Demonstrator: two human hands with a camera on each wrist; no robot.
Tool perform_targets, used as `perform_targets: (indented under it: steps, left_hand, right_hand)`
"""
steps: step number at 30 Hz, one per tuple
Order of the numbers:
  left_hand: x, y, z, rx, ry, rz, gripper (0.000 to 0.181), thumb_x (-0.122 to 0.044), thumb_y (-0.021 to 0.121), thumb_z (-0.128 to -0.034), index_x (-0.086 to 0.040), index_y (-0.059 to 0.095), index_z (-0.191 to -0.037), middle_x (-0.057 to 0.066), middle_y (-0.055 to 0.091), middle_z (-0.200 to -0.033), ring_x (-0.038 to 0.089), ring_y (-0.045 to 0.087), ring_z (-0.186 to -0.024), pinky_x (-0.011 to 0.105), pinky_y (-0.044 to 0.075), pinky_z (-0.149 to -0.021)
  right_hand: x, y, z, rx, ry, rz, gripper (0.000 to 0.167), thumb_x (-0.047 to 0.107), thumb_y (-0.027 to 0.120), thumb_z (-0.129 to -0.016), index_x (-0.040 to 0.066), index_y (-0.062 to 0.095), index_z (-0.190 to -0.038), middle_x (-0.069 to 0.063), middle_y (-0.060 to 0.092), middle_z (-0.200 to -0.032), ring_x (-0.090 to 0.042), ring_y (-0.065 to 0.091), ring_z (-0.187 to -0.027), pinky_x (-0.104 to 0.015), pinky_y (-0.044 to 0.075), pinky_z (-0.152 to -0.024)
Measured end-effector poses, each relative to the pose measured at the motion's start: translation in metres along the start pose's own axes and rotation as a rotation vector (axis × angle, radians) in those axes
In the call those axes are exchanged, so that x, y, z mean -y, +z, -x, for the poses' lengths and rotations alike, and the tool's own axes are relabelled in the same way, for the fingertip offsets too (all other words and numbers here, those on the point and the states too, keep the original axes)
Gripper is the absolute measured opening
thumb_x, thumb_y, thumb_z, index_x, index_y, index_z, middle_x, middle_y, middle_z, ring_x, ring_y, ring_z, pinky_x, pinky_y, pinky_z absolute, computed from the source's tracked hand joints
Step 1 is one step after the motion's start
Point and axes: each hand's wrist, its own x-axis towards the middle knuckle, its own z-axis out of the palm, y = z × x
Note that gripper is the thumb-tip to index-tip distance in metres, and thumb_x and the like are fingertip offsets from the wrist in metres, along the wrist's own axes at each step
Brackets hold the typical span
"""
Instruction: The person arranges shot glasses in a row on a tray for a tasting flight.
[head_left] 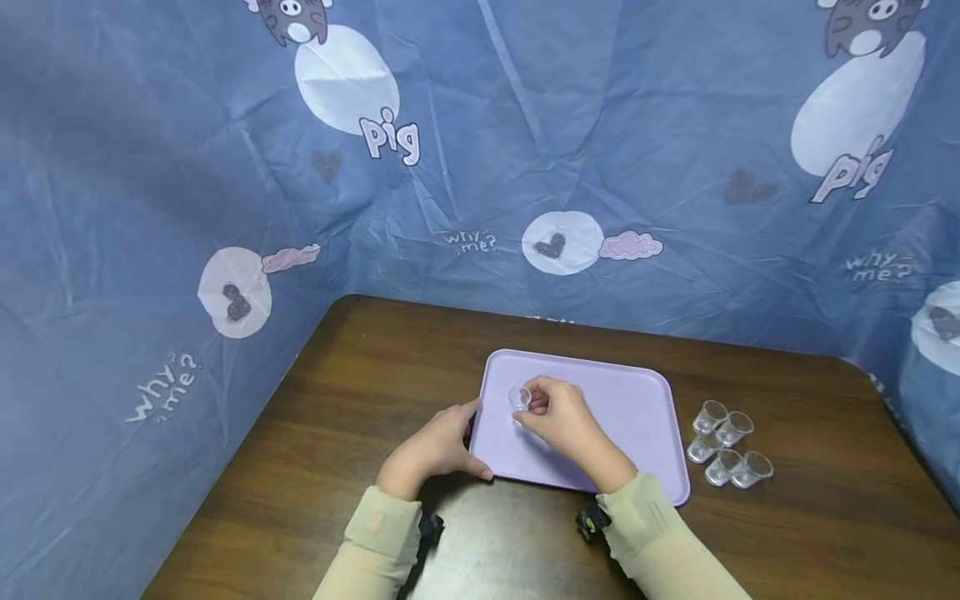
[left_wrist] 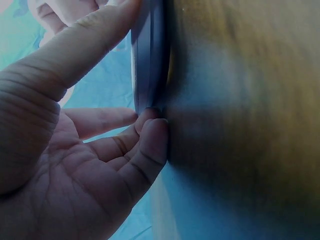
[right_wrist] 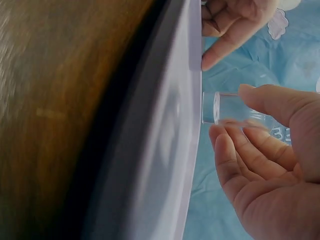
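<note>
A lilac rectangular tray [head_left: 600, 408] lies on the brown table. My left hand [head_left: 435, 446] grips its near left corner, the thumb on the front edge and the fingers against the left side. In the left wrist view, the thumb and curled fingertips touch the tray's edge [left_wrist: 148, 55]. Over the tray's left part, my right hand [head_left: 562, 415] pinches a small clear plastic cup [head_left: 519, 398] between thumb and fingers. The right wrist view shows this cup [right_wrist: 230, 107] upright with its base down at the tray; whether it touches the surface I cannot tell.
Several more clear cups [head_left: 724, 467] stand grouped on the table [head_left: 817, 417] just right of the tray. A blue printed cloth [head_left: 450, 200] hangs behind and along the left side of the table.
</note>
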Motion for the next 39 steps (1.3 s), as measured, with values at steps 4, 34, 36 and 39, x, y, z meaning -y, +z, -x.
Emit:
perform_targets:
  steps: [4,34,36,39]
  left_hand:
    - [-0.001,0.000,0.000,-0.001,-0.008,0.005,0.110,-0.024,0.100,-0.0597,0.008,0.043,-0.148,0.021,0.064,-0.118,0.033,0.058,-0.108,0.048,0.046,-0.096]
    - [0.000,0.000,-0.001,0.000,0.006,0.019,0.108,-0.023,0.100,-0.0595,0.009,0.044,-0.146,0.018,0.066,-0.116,0.030,0.060,-0.105,0.047,0.048,-0.094]
    - [-0.001,0.000,-0.001,0.001,0.008,0.017,0.108,-0.023,0.100,-0.0594,0.009,0.044,-0.146,0.018,0.066,-0.115,0.030,0.060,-0.104,0.047,0.048,-0.093]
    - [0.000,0.000,-0.001,0.005,0.006,0.022,0.108,-0.023,0.101,-0.0595,0.008,0.044,-0.146,0.016,0.066,-0.112,0.028,0.060,-0.101,0.046,0.048,-0.091]
  right_hand:
    - [0.000,0.005,-0.003,0.004,0.005,-0.001,0.023,0.000,0.085,-0.077,-0.001,0.069,-0.095,-0.006,0.070,-0.083,-0.015,0.067,-0.075,-0.028,0.056,-0.070]
    - [-0.004,0.020,-0.009,0.015,0.053,0.002,0.024,0.001,0.086,-0.077,0.000,0.070,-0.095,-0.004,0.071,-0.083,-0.016,0.069,-0.076,-0.029,0.057,-0.071]
    - [-0.003,0.018,-0.008,0.023,0.049,-0.005,0.027,0.000,0.086,-0.077,-0.001,0.070,-0.098,-0.005,0.071,-0.085,-0.017,0.069,-0.078,-0.029,0.057,-0.072]
    - [-0.002,0.015,-0.006,0.037,0.045,-0.025,0.031,-0.001,0.086,-0.077,-0.004,0.069,-0.103,-0.008,0.071,-0.090,-0.021,0.070,-0.082,-0.031,0.057,-0.074]
